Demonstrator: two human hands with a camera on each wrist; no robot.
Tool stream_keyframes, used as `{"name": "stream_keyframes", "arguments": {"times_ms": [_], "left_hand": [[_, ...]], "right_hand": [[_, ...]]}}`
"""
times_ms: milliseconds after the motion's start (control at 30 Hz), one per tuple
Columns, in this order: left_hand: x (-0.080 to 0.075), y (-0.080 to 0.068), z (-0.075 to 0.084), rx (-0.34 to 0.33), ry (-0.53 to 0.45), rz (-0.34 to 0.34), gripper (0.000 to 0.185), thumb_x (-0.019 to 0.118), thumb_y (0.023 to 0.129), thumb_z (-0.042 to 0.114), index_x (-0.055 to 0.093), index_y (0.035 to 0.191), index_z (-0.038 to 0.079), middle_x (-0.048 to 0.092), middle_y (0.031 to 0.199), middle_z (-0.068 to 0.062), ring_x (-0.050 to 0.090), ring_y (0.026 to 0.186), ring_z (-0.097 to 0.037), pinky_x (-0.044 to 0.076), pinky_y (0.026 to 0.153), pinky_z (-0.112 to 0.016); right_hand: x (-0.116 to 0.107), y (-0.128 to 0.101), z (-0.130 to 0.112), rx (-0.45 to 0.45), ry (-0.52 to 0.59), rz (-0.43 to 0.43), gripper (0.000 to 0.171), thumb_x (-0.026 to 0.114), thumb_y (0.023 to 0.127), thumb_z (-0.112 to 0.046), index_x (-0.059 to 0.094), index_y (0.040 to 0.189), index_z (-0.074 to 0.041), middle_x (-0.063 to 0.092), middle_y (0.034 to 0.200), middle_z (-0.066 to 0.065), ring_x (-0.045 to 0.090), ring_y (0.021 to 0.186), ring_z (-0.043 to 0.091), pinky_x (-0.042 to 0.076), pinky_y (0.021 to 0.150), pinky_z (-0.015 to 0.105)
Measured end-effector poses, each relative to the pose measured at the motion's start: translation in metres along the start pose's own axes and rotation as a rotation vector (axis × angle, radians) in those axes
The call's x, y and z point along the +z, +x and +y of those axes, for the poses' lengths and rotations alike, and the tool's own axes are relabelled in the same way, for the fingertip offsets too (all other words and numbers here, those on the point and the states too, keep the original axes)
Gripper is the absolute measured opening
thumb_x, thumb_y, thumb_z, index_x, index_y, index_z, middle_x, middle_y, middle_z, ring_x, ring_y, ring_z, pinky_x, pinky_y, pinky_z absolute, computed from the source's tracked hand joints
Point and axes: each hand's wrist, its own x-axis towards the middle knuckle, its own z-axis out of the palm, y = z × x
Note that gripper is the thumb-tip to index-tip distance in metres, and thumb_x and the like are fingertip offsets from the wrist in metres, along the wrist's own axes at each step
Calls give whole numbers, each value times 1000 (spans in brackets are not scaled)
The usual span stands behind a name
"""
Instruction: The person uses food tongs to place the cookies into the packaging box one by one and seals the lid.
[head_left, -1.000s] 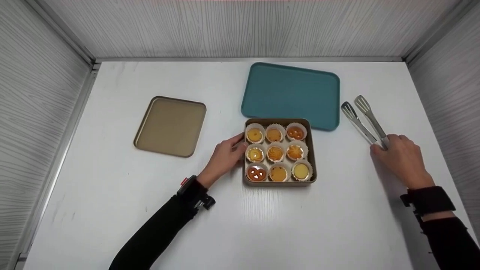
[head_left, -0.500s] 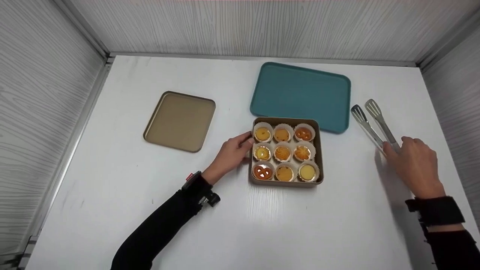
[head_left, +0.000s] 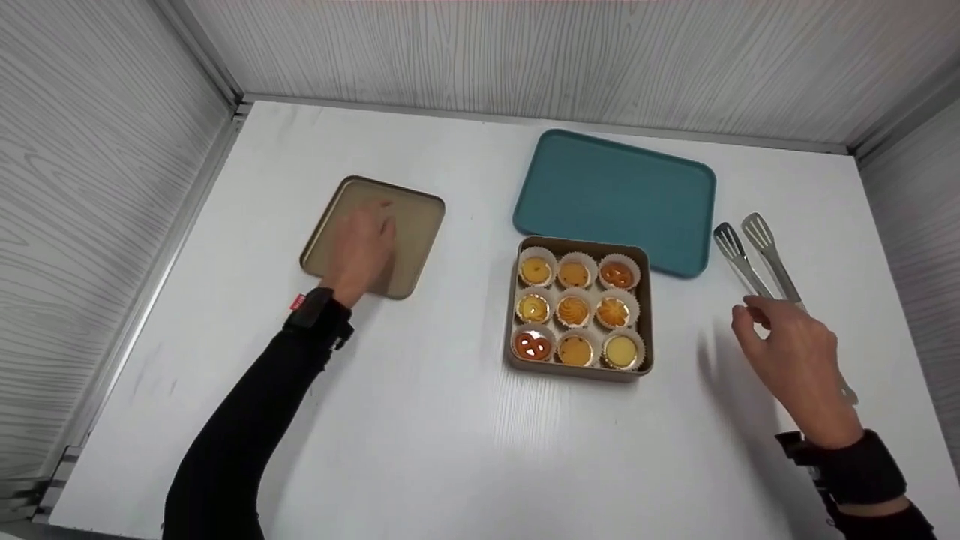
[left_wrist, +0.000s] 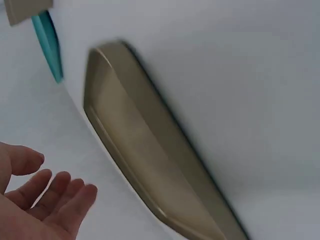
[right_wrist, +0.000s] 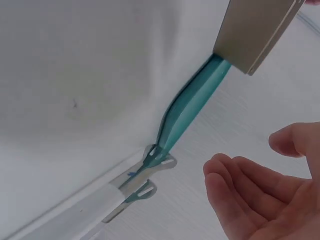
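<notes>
My left hand [head_left: 362, 244] is over the shallow gold square lid [head_left: 418, 232], overlapping it in the head view. In the left wrist view that hand [left_wrist: 52, 202] has loosely bent fingers holding nothing, with the lid [left_wrist: 137, 137] beside it. A gold square tin [head_left: 581, 374] stands mid-table, filled with several small tarts [head_left: 573, 309] in white paper cups. Slotted metal tongs [head_left: 784, 279] lie spread on the table at right. My right hand [head_left: 799, 356] hovers over their handle end, partly hiding it. Its relaxed fingers [right_wrist: 230, 210] hold nothing in the right wrist view.
A teal tray [head_left: 619, 191] lies behind the tin, its front edge right at the tin's back rim. Pale wood-grain panels [head_left: 525, 60] enclose the white table [head_left: 420, 420] at the back and both sides.
My left hand has left the tin's left side and moved left over the lid. My right hand has let go of the tongs and drawn back slightly. The head view has shifted.
</notes>
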Motion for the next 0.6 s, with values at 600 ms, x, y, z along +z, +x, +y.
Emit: {"name": "stream_keyframes", "arguments": {"times_ms": [600], "left_hand": [[-25,31,-80,-87,433,-82,31,39,103,-10,48,129,-22,58,107,-43,61,98,-61,53,78,-68]], "right_hand": [[4,-3,-15,-21,130,-76,20,70,94,-4,77,112,3,77,102,16,74,86,30,37,74,5]]}}
